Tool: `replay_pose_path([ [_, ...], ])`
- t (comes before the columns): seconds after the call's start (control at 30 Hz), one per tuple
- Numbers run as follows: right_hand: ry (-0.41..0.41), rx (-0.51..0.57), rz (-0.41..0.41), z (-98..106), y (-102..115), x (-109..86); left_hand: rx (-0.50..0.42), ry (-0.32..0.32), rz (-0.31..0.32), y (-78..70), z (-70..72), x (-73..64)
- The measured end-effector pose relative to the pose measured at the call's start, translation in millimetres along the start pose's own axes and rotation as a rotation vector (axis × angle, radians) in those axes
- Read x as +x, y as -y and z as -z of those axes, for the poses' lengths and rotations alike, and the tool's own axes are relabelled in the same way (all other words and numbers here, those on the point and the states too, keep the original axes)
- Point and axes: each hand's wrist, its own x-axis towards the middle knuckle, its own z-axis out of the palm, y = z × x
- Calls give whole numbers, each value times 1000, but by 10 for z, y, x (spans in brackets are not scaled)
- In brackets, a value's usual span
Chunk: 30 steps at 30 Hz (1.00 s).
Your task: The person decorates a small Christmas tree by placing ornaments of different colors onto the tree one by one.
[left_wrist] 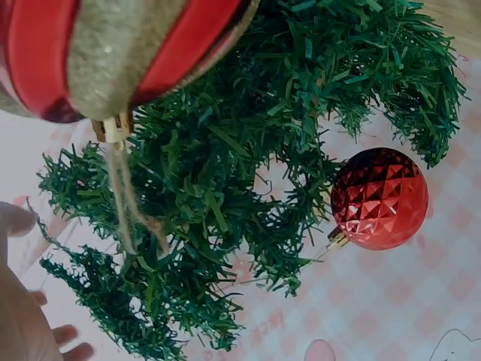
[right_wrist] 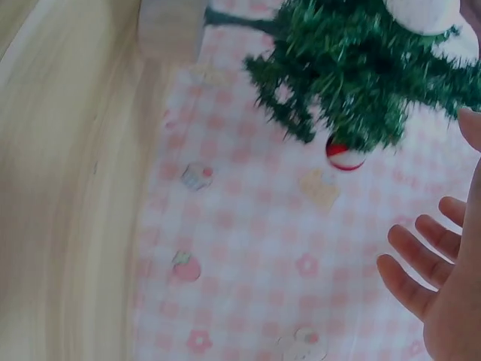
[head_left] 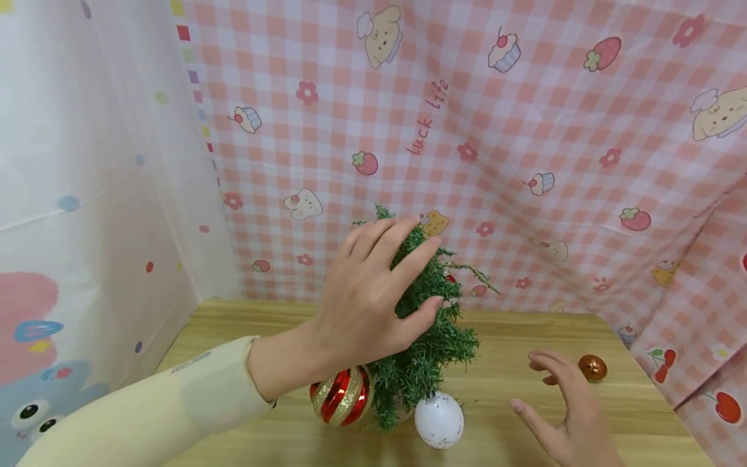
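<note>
A small green artificial Christmas tree (head_left: 417, 337) stands on the table, partly hidden behind my left hand (head_left: 373, 292). That hand reaches over the upper branches with its fingers extended and slightly spread. A red and gold striped ball (head_left: 343, 395) hangs low on the tree's left, and a white speckled ball (head_left: 439, 420) at its front. On another side, the left wrist view shows a red faceted ball (left_wrist: 379, 199). My right hand (head_left: 574, 408) is to the right of the tree, fingers loosely bent and nothing between them. Close beyond it lies a copper-coloured ball (head_left: 592, 368).
The wooden table (head_left: 251, 331) ends at a pink checked curtain (head_left: 327, 149) behind the tree. A white patterned curtain (head_left: 117, 168) hangs along the left side. In the right wrist view, the tree's pale base (right_wrist: 171, 30) shows at the top.
</note>
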Motion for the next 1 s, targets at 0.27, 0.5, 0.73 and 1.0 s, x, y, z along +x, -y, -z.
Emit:
replay_pose_path([
  [0.27, 43, -122, -25, 99, -276, 16, 72, 99, 85, 43, -61, 0],
  [0.5, 70, -244, -112, 130, -479, -39, 51, 133, 103, 55, -81, -4],
  [0.73, 93, -340, -147, 177, -791, -85, 20, 128, 100, 77, -97, -6],
  [1.0, 129, -350, -270, 221, -1003, -173, -17, 135, 75, 135, -75, -5],
])
